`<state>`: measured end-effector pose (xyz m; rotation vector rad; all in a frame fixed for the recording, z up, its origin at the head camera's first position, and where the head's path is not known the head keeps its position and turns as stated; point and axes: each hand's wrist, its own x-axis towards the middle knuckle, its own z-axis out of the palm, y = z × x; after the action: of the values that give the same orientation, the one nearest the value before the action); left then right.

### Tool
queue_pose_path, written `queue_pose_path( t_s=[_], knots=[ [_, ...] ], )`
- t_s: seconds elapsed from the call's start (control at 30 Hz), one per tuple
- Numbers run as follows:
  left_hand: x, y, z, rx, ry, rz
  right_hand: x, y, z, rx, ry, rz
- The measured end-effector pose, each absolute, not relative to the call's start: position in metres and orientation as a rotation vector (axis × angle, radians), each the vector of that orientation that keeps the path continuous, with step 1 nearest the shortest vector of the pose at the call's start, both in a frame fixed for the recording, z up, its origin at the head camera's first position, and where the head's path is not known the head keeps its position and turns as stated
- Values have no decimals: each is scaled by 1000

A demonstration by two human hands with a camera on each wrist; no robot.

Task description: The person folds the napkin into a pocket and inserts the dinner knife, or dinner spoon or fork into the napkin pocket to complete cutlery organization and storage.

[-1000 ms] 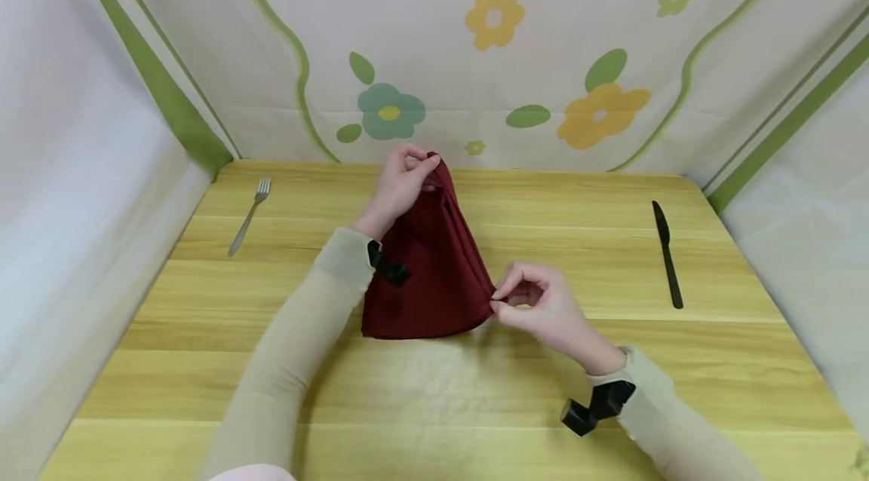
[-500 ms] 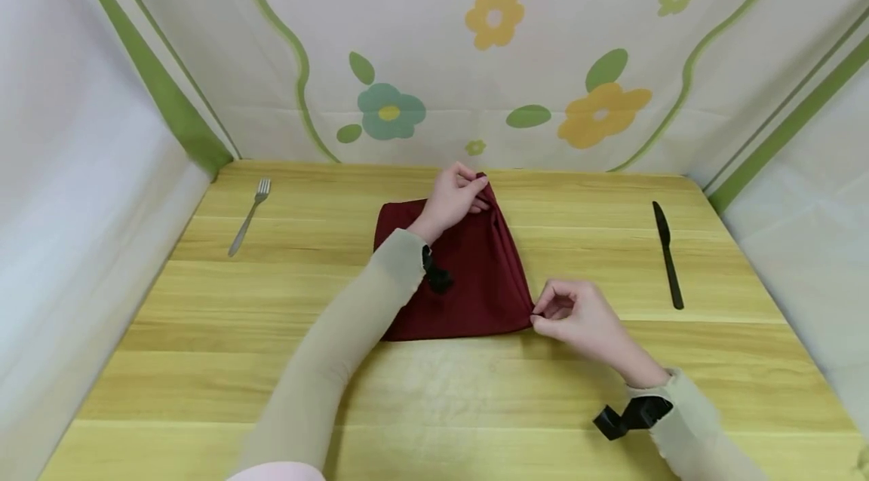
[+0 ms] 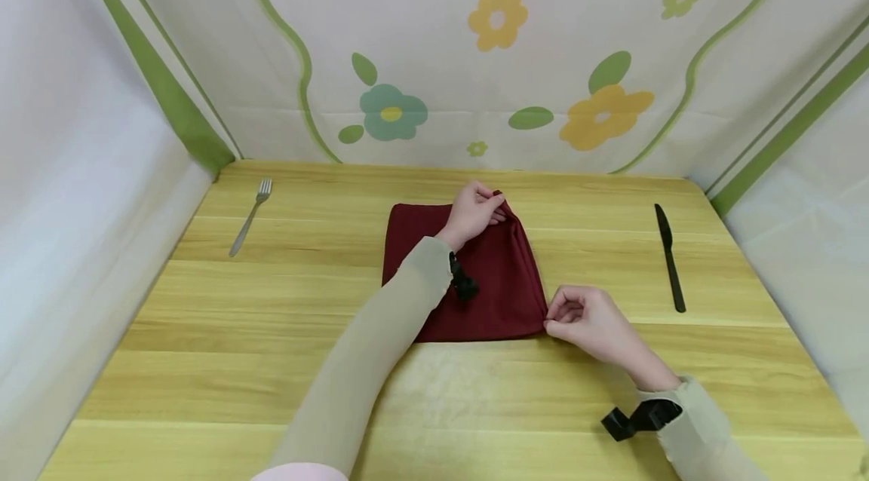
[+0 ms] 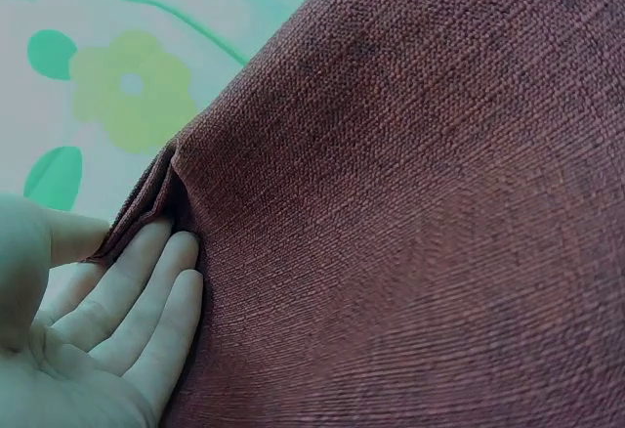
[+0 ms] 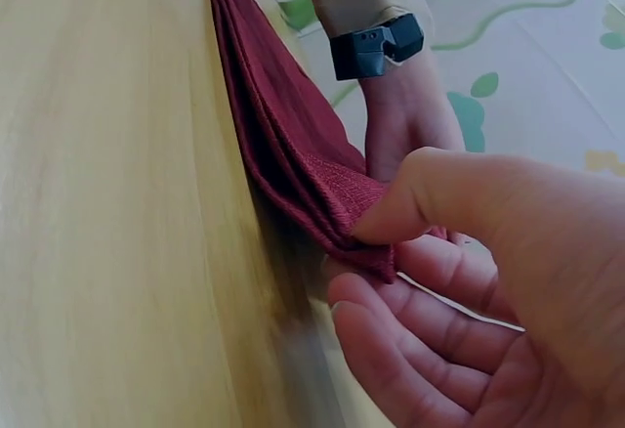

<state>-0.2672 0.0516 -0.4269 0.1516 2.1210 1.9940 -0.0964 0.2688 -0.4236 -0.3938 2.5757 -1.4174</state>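
A dark red cloth napkin [image 3: 495,292], folded in layers, lies at the middle of the table with its right edge lifted. At its far right corner the left hand [image 3: 473,214] pinches the layers between thumb and fingers; the left wrist view shows the napkin [image 4: 410,184] rising in a fold to that grip. My right hand [image 3: 591,323] pinches the near right corner. In the right wrist view, the thumb of the right hand [image 5: 469,281] presses the stacked layers of the napkin [image 5: 293,145] against the fingers. The left forearm covers part of the napkin's left side.
A silver fork [image 3: 251,215] lies on the wooden table [image 3: 204,360] at the far left. A black knife [image 3: 669,258] lies at the right. Behind the table hangs a white flowered curtain [image 3: 434,29]; more white cloth stands at both sides.
Both hands have moved right and nearer with the napkin's right edge. The left hand has come lower, and the napkin now lies flatter and spreads wider on the table.
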Motion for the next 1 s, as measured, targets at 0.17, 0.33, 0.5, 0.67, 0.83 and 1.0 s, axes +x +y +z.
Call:
queue_pose_path(
  t_s=[0.17, 0.33, 0.5, 0.67, 0.83, 1.0],
  knots=[
    [-265, 56, -432, 148, 2117, 1982, -96, 272, -423, -354, 2568, -1382],
    [-265, 54, -435, 212, 2078, 1937, -97, 273, -420, -267, 2652, -1259],
    [-269, 30, -421, 259, 2089, 1904, -97, 278, -419, -333, 2697, -1170],
    [-278, -19, -413, 302, 2283, 1838, -103, 284, -413, -381, 2677, -1138],
    [-285, -71, -414, 310, 2458, 1755, -120, 287, -402, -354, 2751, -1095],
    [-286, -110, -415, 303, 2584, 1579, -148, 285, -390, -329, 2767, -1185]
  ],
)
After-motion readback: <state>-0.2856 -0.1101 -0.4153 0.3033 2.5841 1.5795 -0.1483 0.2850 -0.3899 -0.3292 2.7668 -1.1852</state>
